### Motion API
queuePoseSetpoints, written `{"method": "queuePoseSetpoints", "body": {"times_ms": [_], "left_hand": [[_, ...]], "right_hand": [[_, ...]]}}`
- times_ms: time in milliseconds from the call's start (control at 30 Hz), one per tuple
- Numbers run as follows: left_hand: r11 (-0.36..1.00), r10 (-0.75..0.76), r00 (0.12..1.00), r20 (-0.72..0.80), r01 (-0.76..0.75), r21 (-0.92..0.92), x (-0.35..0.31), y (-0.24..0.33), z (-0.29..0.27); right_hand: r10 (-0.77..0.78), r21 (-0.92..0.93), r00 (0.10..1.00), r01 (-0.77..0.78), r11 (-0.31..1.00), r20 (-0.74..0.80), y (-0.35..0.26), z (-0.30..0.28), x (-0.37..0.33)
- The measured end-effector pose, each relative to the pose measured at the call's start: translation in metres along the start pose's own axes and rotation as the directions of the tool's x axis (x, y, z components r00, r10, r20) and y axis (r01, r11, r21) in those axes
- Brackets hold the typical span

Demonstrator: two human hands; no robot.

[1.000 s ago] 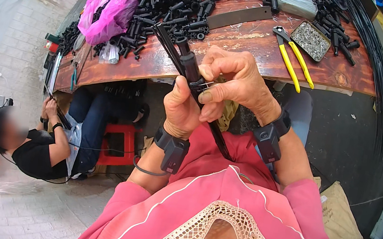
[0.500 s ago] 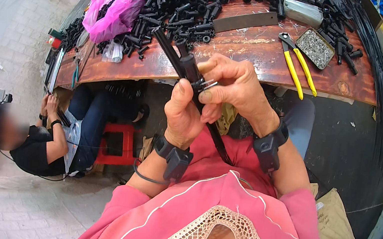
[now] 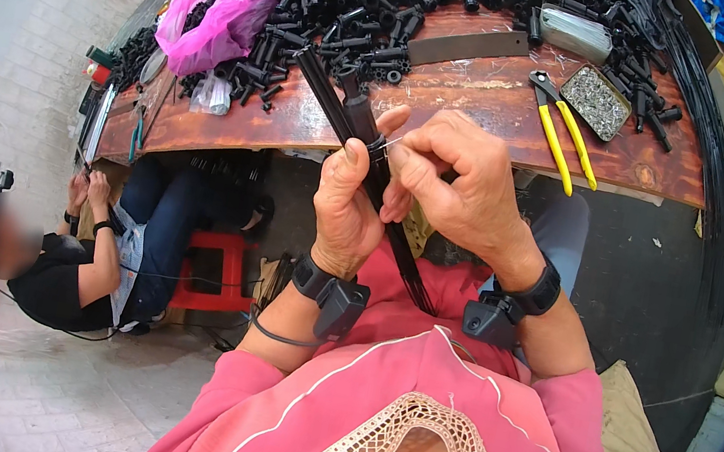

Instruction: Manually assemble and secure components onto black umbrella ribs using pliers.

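My left hand (image 3: 348, 214) is closed round a bundle of thin black rods (image 3: 319, 96), held at a slant above my lap. A short black plastic tube (image 3: 360, 117) sits against the bundle's upper part, just above my left thumb. Beside that tube, my right hand (image 3: 465, 181) pinches a thin pale wire (image 3: 392, 142) between thumb and fingers. The wire runs to the bundle at the tube's lower end; how it is fastened there is too small to tell.
On the wooden table (image 3: 489, 94) lie yellow-handled pliers (image 3: 561, 135), a tin (image 3: 620, 125) of small metal pieces, a flat metal bar (image 3: 468, 48), heaped black tubes (image 3: 350, 9) and a pink plastic bag (image 3: 211, 38). Left, a co-worker (image 3: 65, 282) sits near a red stool (image 3: 215, 273).
My right hand has drawn slightly to the right and turned, and the pale wire now shows stretched between its fingertips and the bundle. My left hand keeps its hold.
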State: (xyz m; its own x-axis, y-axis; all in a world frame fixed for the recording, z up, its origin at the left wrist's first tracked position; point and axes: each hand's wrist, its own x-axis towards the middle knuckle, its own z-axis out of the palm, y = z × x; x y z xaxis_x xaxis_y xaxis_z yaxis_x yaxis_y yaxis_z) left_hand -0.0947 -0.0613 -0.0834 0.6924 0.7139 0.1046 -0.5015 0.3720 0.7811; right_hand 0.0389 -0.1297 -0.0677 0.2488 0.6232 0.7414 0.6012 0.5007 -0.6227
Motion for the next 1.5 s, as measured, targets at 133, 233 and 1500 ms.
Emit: {"method": "queuePoseSetpoints", "body": {"times_ms": [133,233,1500], "left_hand": [[1.0,0.002,0.999,0.037,-0.003,0.027,0.0,0.001,-0.001],[0.997,0.025,0.999,-0.049,-0.021,0.081,0.0,0.004,0.008],[0.995,0.075,0.997,-0.026,-0.074,0.06,0.001,0.003,0.005]], "right_hand": [[0.57,0.529,0.73,-0.675,0.514,0.378,-0.018,-0.006,0.005],[0.627,0.518,0.695,-0.702,0.489,0.352,-0.025,-0.007,0.003],[-0.274,-0.313,0.942,0.206,0.927,-0.192,-0.007,0.019,-0.013]]}}
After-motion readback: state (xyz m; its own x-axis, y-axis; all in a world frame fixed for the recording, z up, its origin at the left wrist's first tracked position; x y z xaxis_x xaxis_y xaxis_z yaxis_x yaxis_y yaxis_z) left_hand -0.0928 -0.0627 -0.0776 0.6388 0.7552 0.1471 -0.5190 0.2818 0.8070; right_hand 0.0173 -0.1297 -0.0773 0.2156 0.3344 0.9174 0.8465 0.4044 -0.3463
